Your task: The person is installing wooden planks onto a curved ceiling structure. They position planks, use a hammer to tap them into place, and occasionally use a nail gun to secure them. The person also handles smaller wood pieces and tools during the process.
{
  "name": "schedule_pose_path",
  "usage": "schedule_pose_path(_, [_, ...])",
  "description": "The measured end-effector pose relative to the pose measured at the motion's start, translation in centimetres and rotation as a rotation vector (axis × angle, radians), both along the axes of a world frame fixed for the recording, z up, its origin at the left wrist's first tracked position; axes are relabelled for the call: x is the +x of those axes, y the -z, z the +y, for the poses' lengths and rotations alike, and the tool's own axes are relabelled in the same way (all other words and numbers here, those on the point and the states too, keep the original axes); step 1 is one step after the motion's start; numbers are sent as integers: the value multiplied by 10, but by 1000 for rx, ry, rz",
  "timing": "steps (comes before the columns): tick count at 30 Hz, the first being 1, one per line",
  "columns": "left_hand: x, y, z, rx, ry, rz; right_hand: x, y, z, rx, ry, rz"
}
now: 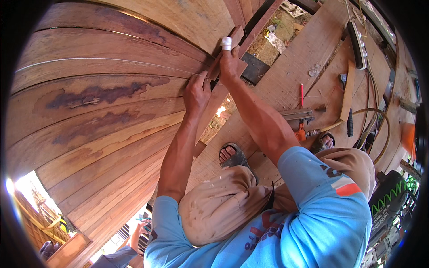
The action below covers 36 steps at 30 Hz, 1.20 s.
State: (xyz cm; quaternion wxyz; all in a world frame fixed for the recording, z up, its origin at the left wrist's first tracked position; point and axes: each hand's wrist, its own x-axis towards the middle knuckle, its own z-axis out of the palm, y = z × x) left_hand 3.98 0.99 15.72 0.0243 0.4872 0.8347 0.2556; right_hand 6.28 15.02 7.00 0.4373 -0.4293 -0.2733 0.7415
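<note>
My left hand [196,93] is closed at the edge of the plank wall, its fingertips against the lower end of a short reddish-brown wood block [215,71]. A thin white string [111,59] stretches across the planks to these fingers. Just beyond, my right hand [229,66] is wrapped round the upper part of the same block, pressing it near the plank ends. A silvery-white cylindrical piece [226,43] stands at the top of my right hand; whether it is held or worn on a finger I cannot tell. The plank wall [111,116] has dark stains.
Right of me, plank flooring [286,76] bears a red pencil [301,94], an orange power tool [303,133], a spirit level [357,44], a curved wood strip [348,94] and a looping hose [385,120]. Gaps open beside the boards. Another person [123,254] is at the lower left.
</note>
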Motion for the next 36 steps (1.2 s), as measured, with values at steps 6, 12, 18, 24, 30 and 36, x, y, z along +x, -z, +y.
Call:
schedule_pose_path(6, [-2, 8, 0, 31, 7, -53, 1, 0, 8, -278, -122, 46])
schedule_pose_path(12, [0, 7, 8, -295, -89, -143, -7, 1, 13, -247, -15, -42])
schedule_pose_path(18, [-11, 26, 5, -325, -66, -60, -7, 21, 23, -177, -34, -48])
schedule_pose_path(24, [-12, 34, 0, -366, -131, 43, 29, -38, 9, -22, -117, -111])
schedule_pose_path(30, [-10, 39, 5, -293, -113, 63, 22, 12, 19, 147, 22, -203])
schedule_pose_path(36, [-11, 40, -3, -287, -119, 22, 30, -9, 12, -69, -67, -84])
